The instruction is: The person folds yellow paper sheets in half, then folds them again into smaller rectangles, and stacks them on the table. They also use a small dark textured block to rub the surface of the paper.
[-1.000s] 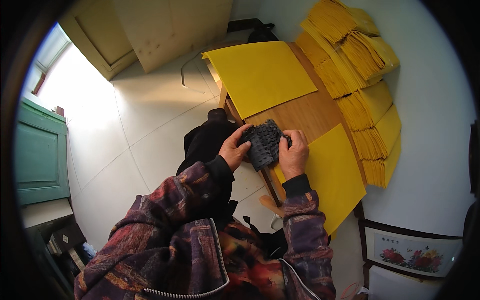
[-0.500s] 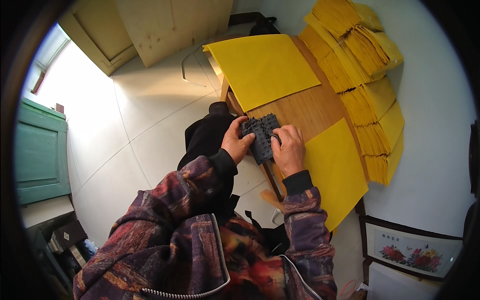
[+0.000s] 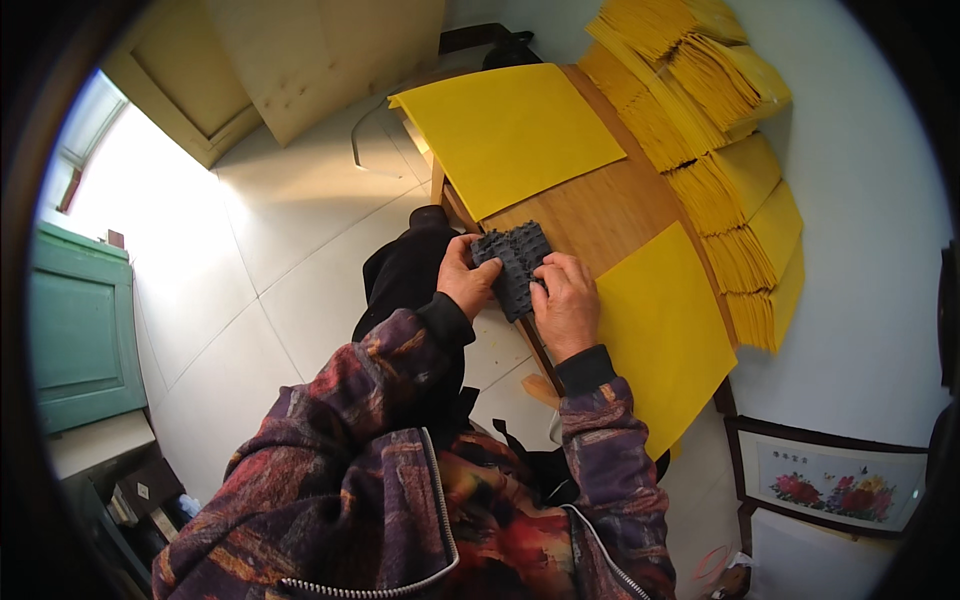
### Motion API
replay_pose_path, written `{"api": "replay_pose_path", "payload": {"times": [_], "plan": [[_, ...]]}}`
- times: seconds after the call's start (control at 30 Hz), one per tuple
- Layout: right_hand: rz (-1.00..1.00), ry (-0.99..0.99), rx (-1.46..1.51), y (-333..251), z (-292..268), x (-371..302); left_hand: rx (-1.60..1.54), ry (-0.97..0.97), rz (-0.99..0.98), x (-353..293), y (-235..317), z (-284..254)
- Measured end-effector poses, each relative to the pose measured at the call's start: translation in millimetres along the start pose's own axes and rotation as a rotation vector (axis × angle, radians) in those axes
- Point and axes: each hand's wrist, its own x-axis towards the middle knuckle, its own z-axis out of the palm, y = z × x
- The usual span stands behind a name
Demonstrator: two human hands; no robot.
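A dark grey, roughly rectangular block (image 3: 515,262) with rows of raised bumps is held tilted over the near edge of the wooden desk. Its upper part looks more ragged than the lower part. My left hand (image 3: 466,280) grips its left edge, thumb on the bumpy face and fingers partly hidden behind. At the right edge, my right hand (image 3: 568,305) is closed, with bent fingers and thumb pressed against the block. Whether a small piece is also between those fingertips is hidden.
The wooden desk (image 3: 580,215) carries one yellow sheet (image 3: 510,135) at its far end and another yellow sheet (image 3: 668,330) to the right. Stacked yellow bundles (image 3: 725,90) line the wall side. A green cabinet (image 3: 85,320) stands left; a framed flower picture (image 3: 835,485) is lower right.
The view has shifted slightly, moving the desk and sheets up-left in the picture. My right fingers have shifted a little against the block; a small dark loop seen there earlier is now hidden.
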Motion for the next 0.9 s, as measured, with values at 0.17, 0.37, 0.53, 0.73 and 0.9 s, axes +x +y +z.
{"api": "replay_pose_path", "payload": {"times": [0.17,0.37,0.53,0.73,0.9], "plan": [[-0.013,0.044,-0.017,-7.5,0.0,-0.5,0.035,0.014,-0.01,4.3,1.2,0.8],[0.025,-0.02,0.037,-11.8,-3.9,-4.5,-0.001,0.006,-0.025,1.9,4.4,0.9],[0.118,-0.074,0.107,-11.0,-5.5,-5.8,-0.069,-0.044,-0.079,1.0,13.2,-0.1],[0.22,-0.097,0.294,4.1,-2.4,-5.5,-0.055,-0.013,-0.118,-0.8,29.0,7.7],[0.244,-0.124,0.431,20.5,8.5,-4.0,-0.121,-0.13,-0.093,-5.3,42.9,16.7]]}}
